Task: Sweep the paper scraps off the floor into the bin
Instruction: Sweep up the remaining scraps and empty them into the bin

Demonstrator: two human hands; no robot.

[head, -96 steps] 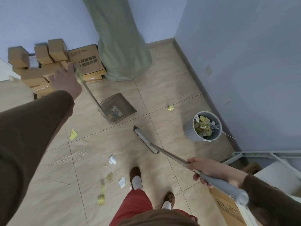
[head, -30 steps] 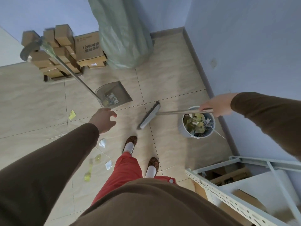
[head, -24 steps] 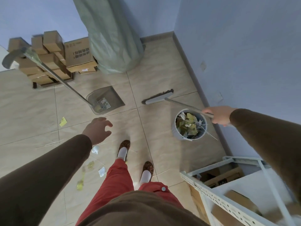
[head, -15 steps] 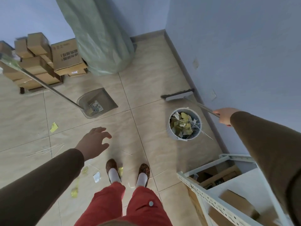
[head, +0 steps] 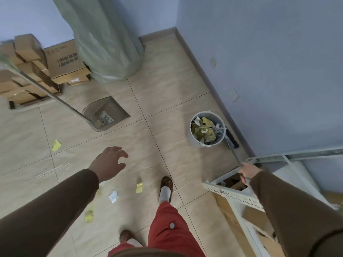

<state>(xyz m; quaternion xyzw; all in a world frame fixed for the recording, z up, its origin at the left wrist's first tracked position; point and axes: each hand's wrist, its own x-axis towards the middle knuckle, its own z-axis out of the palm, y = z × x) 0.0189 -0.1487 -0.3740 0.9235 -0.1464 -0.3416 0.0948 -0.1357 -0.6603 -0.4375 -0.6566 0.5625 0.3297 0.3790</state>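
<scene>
A grey bin [head: 193, 140] full of yellow and white paper stands near the right wall. My right hand [head: 248, 170] is shut on the broom handle; the broom head [head: 231, 139] rests on the floor between bin and wall. My left hand [head: 109, 163] hovers open over the floor and holds nothing. The long-handled dustpan [head: 106, 115] stands on its own at upper left with a scrap inside. Yellow and white paper scraps [head: 139, 187] lie by my feet, one more yellow scrap [head: 56, 145] further left, and thin sticks [head: 50, 171] beside it.
A green sack [head: 104, 39] and stacked cardboard boxes [head: 61, 62] stand against the far wall. A white metal shelf frame [head: 233, 193] with boxes under it is at lower right, close to my right arm. My feet [head: 166, 186] are on the tiles.
My right hand swung the broom from the middle of the floor round behind the bin, against the wall. My left hand let go of the dustpan handle and dropped lower, open.
</scene>
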